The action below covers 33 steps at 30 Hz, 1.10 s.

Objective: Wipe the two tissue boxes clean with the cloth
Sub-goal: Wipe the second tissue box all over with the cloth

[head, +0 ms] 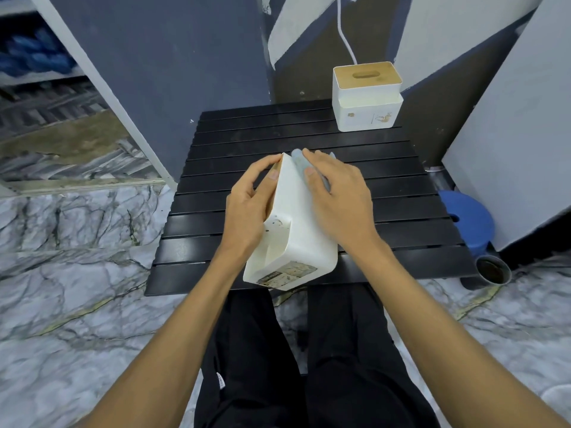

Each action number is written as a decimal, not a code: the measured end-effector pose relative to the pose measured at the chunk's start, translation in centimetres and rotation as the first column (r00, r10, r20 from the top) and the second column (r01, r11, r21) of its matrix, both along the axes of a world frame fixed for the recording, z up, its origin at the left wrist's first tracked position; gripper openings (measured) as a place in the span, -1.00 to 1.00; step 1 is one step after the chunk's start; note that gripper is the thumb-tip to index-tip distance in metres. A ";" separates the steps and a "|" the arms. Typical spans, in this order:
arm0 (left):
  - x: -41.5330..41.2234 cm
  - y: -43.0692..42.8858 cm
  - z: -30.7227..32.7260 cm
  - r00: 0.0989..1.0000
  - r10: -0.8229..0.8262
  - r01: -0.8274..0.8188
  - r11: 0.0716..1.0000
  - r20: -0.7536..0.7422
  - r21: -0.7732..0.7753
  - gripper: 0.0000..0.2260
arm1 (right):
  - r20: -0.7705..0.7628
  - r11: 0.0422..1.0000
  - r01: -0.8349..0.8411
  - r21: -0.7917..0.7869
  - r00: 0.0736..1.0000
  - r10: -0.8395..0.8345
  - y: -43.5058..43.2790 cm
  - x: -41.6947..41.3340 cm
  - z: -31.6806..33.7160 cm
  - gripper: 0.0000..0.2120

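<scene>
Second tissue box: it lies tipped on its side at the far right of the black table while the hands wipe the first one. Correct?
Not quite. The head view shows the second tissue box standing upright, wooden lid up, at the far right of the black table.

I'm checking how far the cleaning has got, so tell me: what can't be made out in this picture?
- Cloth: head view, mostly hidden under the right hand; only a pale blue edge shows.
- Near tissue box: its far side is turned away, and the left hand covers its wooden top.
- Label on that box's base: too small to read.
- Far tissue box: back and left side out of sight; print too small to read.
</scene>
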<state>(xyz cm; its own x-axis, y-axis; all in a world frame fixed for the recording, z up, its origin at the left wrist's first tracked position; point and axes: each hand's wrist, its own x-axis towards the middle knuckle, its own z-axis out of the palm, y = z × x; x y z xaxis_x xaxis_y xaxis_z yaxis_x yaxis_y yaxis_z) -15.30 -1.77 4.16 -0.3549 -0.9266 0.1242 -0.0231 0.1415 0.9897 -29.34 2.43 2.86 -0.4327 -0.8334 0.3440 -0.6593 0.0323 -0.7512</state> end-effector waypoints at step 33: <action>2.0 -2.6 2.9 0.978 0.093 -0.164 0.891 0.185 0.423 -0.83 | -0.268 0.978 0.007 -0.210 0.961 -0.065 2.1 7.0 0.6 -0.68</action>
<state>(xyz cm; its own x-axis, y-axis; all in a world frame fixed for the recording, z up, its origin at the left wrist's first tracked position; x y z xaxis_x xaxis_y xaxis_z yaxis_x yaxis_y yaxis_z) -13.32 -4.39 7.02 -0.2105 -0.9140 -0.3469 -0.1698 -0.3153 0.9337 -22.32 4.57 3.42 -0.3275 -0.7180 0.6141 -0.8404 -0.0757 -0.5367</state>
